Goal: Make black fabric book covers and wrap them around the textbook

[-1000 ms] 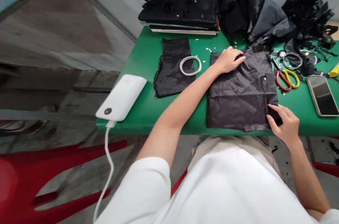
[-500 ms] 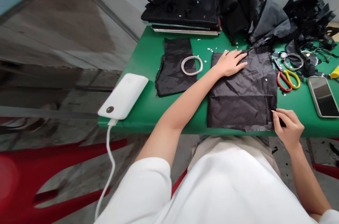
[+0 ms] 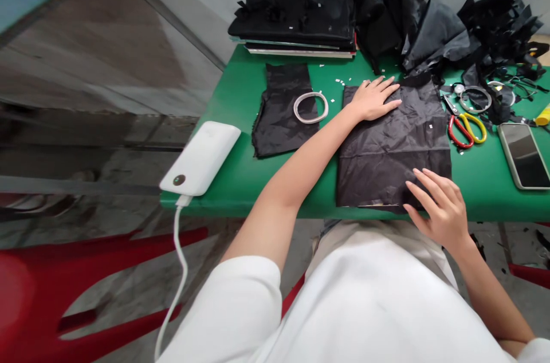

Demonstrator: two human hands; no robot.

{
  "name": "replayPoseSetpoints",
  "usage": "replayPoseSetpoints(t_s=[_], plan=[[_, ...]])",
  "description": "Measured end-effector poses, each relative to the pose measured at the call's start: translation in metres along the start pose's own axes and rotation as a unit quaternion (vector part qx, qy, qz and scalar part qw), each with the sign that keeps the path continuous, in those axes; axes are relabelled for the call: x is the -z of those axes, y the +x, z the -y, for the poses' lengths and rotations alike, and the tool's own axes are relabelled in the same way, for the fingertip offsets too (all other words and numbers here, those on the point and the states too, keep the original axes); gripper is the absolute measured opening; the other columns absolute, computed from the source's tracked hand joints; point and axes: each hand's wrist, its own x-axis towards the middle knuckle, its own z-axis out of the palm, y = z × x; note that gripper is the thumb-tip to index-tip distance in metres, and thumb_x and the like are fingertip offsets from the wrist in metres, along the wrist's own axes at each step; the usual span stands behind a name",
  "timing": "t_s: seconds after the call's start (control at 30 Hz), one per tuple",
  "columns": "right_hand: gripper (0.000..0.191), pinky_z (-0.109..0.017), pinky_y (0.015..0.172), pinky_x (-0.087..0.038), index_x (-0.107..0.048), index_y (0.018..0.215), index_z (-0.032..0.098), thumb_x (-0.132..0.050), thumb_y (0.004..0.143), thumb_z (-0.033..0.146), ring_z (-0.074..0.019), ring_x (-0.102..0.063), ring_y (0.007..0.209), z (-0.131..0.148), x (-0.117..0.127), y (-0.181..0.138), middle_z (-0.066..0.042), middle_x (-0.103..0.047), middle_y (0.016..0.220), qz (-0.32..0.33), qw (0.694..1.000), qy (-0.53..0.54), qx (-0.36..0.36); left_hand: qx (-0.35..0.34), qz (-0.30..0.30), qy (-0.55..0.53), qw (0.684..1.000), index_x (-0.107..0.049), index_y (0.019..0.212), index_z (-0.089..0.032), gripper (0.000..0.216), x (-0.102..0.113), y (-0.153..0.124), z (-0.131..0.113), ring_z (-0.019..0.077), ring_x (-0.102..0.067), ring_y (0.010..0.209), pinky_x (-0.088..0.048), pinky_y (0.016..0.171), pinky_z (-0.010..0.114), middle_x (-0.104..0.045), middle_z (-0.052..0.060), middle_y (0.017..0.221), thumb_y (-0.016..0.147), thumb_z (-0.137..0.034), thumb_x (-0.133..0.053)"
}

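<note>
Black cloth, nobody gripping it.
It lies nearly square at the table's near edge. The left hand spreads flat on its far left part; the right hand, empty, fingers parted, is over its near right corner, contact unclear.

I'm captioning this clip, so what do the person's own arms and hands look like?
The person wears a white top with a short, loose left sleeve; only an edge of the right sleeve shows. Both forearms look bare, and the left hand and right hand are ungloved.
</note>
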Motion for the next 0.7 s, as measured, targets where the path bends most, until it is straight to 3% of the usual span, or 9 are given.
replayPoseSetpoints(t_s=[0.13, 0.23, 0.5, 0.7], plan=[[0.049, -0.046, 0.117, -0.041, -0.058, 0.14, 0.02, -0.062, 0.095, 0.038, -0.0313, -0.047, 0.144, -0.001, -0.007, -0.002, -0.016, -0.053, 0.152, 0.093, 0.995, 0.007, 0.016, -0.011, -0.007, -0.008, 1.0, -0.033, 0.16, -0.025, 0.073, -0.004, 0.004, 0.005, 0.0326, -0.019, 0.158, -0.015, 0.127, 0.058, -0.023, 0.006, 0.17, 0.097, -0.061, -0.034], [0.055, -0.048, 0.119, -0.039, -0.053, 0.147, 0.019, -0.06, 0.097, 0.041, -0.0316, -0.042, 0.148, -0.003, -0.011, -0.007, -0.016, -0.047, 0.157, 0.122, 0.992, 0.004, 0.015, -0.018, -0.022, -0.022, 0.999, -0.033, 0.16, -0.028, 0.074, -0.008, 0.006, 0.008, 0.0329, -0.019, 0.158, -0.014, 0.127, 0.058, -0.024, 0.005, 0.17, 0.096, -0.064, -0.036], [0.049, -0.047, 0.119, -0.04, -0.054, 0.147, 0.021, -0.057, 0.098, 0.025, -0.0295, -0.044, 0.147, -0.006, -0.015, -0.017, -0.015, -0.052, 0.154, 0.099, 0.995, 0.002, 0.026, -0.054, -0.082, -0.052, 0.994, -0.041, 0.157, -0.029, 0.065, -0.011, 0.001, 0.009, 0.0289, -0.023, 0.158, -0.016, 0.128, 0.052, -0.029, 0.005, 0.168, 0.099, -0.059, -0.038], [0.045, -0.049, 0.117, -0.042, -0.059, 0.143, 0.024, -0.057, 0.098, 0.025, -0.0306, -0.046, 0.145, -0.007, -0.015, -0.016, -0.015, -0.054, 0.152, 0.084, 0.996, 0.021, 0.02, -0.057, -0.045, -0.047, 0.996, -0.037, 0.159, -0.022, 0.07, -0.01, 0.003, 0.01, 0.0302, -0.029, 0.156, -0.019, 0.128, 0.05, -0.034, 0.009, 0.166, 0.099, -0.058, -0.036]])
